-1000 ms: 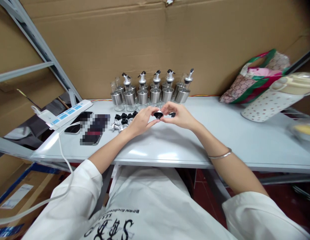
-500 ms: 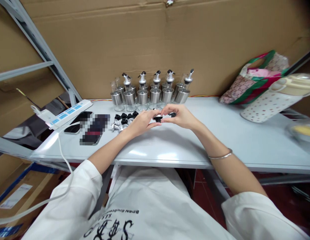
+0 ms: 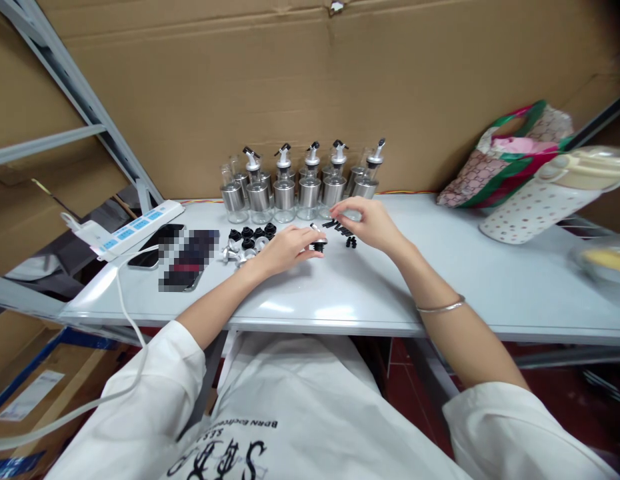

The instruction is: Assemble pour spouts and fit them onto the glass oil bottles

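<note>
My left hand (image 3: 289, 249) holds a silver-and-black pourer stopper (image 3: 318, 245) between thumb and fingers, its black ribbed end low. My right hand (image 3: 371, 225) hovers just behind a group of thin black strips (image 3: 341, 229), fingers bent and apart, with nothing visible in them. Beside the strips lie some small black pieces (image 3: 351, 243). Left of my left hand sit several black stoppers (image 3: 247, 233) and silver spout parts (image 3: 232, 252). Behind my hands, glass-and-steel bottles (image 3: 285, 195) stand in rows, several front ones topped with pourers (image 3: 313, 155).
A power strip (image 3: 140, 230) and two phones, one dark (image 3: 163, 241) and one partly blurred out (image 3: 203, 250), lie on the left. On the right are a patterned bag (image 3: 483, 175), a dotted white jug (image 3: 527, 210) and a bowl (image 3: 603, 263). Cardboard (image 3: 290, 73) backs the table.
My right hand has let go of the pourer stopper and moved back and right, over the black strips. The stopper stays in my left hand, slightly lower. The strips and small black pieces show now.
</note>
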`<state>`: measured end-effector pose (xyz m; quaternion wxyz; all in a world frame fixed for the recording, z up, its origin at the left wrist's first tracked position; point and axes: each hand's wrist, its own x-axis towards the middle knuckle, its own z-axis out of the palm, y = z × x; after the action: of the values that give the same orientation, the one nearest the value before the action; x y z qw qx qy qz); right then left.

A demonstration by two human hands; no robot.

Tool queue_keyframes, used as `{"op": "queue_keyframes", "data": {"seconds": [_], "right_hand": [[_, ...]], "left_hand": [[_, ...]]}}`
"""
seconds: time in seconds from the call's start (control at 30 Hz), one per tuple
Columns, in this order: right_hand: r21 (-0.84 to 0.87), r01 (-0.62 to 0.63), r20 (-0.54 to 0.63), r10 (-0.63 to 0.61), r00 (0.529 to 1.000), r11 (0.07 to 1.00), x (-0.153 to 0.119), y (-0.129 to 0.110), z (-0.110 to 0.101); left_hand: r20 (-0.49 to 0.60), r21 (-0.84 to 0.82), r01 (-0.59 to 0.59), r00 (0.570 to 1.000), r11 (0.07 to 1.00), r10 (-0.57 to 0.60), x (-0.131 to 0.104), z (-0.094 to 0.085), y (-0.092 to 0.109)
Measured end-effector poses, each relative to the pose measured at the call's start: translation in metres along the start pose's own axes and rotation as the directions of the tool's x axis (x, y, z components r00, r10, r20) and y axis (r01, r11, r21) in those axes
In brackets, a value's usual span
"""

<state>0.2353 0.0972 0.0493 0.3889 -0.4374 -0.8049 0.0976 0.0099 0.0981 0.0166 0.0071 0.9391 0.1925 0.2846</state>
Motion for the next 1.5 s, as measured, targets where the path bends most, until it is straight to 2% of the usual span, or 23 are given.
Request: {"op": "queue_keyframes", "data": {"seconds": [0.1, 0.17, 0.33, 0.47, 0.6, 0.8, 0.97, 1.07, 1.17, 1.3, 1.4, 1.5], "right_hand": [[-0.300, 0.002, 0.039, 0.010, 0.999, 0.954, 0.002, 0.019, -0.005], [-0.408, -0.036, 0.065, 0.068, 0.996, 0.912, 0.002, 0.033, -0.010], [-0.543, -0.209, 0.120, 0.322, 0.939, 0.813, 0.000, 0.065, -0.017], [-0.577, -0.278, 0.163, 0.441, 0.882, 0.768, -0.002, 0.076, -0.017], [-0.580, -0.263, 0.202, 0.449, 0.870, 0.771, -0.002, 0.079, -0.016], [-0.559, -0.203, 0.200, 0.368, 0.908, 0.804, -0.002, 0.074, -0.016], [-0.543, -0.215, 0.208, 0.378, 0.902, 0.812, -0.003, 0.074, -0.012], [-0.549, -0.213, 0.175, 0.360, 0.916, 0.808, -0.003, 0.075, -0.013], [-0.473, -0.240, 0.136, 0.339, 0.931, 0.848, -0.002, 0.073, -0.017], [-0.261, -0.316, 0.062, 0.343, 0.937, 0.912, 0.000, 0.064, -0.021], [0.053, -0.351, 0.090, 0.346, 0.934, 0.935, 0.001, 0.053, -0.019], [0.360, -0.344, 0.186, 0.295, 0.937, 0.867, 0.001, 0.040, -0.013]], "left_hand": [[0.024, -0.021, 0.005, 1.000, 1.000, -0.005, 0.000, -0.001, 0.001], [0.042, -0.024, 0.015, 0.999, 1.000, -0.014, 0.001, -0.002, 0.003], [0.091, 0.016, 0.045, 0.995, 0.999, -0.046, 0.002, -0.003, 0.006], [0.064, 0.090, 0.019, 0.998, 0.996, -0.025, 0.002, -0.001, 0.007], [0.059, 0.114, 0.014, 0.998, 0.993, -0.021, 0.002, -0.002, 0.009], [0.083, 0.076, 0.030, 0.996, 0.997, -0.036, 0.002, -0.003, 0.010], [0.079, 0.019, 0.030, 0.996, 0.999, -0.031, 0.002, -0.006, 0.011], [0.071, 0.003, 0.031, 0.997, 1.000, -0.031, 0.002, -0.007, 0.012], [0.043, 0.008, 0.021, 0.999, 1.000, -0.021, 0.002, -0.006, 0.012], [0.022, 0.038, 0.023, 0.999, 0.999, -0.023, 0.002, -0.005, 0.011], [0.014, 0.056, 0.043, 0.999, 0.997, -0.044, 0.002, -0.004, 0.010], [0.014, 0.074, 0.050, 0.999, 0.996, -0.051, 0.001, -0.002, 0.009]]}}
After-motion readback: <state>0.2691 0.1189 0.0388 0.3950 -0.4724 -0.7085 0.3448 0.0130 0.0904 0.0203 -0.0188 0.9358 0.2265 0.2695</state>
